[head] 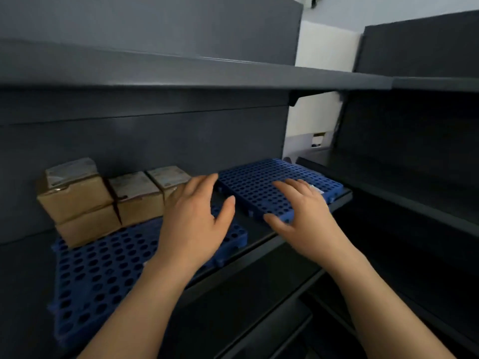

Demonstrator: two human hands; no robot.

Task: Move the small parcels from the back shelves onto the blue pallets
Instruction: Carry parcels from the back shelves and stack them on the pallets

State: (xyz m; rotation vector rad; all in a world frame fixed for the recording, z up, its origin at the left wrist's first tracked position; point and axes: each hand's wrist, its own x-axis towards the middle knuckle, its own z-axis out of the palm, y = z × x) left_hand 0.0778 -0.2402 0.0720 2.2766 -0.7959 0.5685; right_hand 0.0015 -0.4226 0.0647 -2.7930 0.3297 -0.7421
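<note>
**On the Middle Shelf: Parcel Layout and Hand State**

On the shelf board [248,264], locate two blue pallets side by side: the left pallet [103,275] and the right pallet [259,182], set apart by a narrow gap. At the rear of the left pallet, against the back panel [155,141], find four brown parcels [134,195]: two stacked at the far left, two more in a row to their right, packed close together. Read this layout as probably deliberate: loaded rearward and tight, to keep the front of the grid free and within easy reach.

Above the left pallet, just in front of the rightmost parcel, find the left hand [197,218]. Note its fingers [204,181] straight and close together, thumb spread wide, nothing gripped. Cannot tell whether the fingertips touch the parcel.

Over the right pallet, find the right hand [298,211], palm down. Note its fingers [298,185] relaxed and slightly apart, thumb out toward the near edge, nothing held. Cannot tell contact with the grid, owing to blur. Just beyond those fingertips, note a small pale item [316,189] on the grid, too small to identify.

Judge both hands free to fetch. Treat the right pallet, otherwise bare, as the likely next target.
</note>
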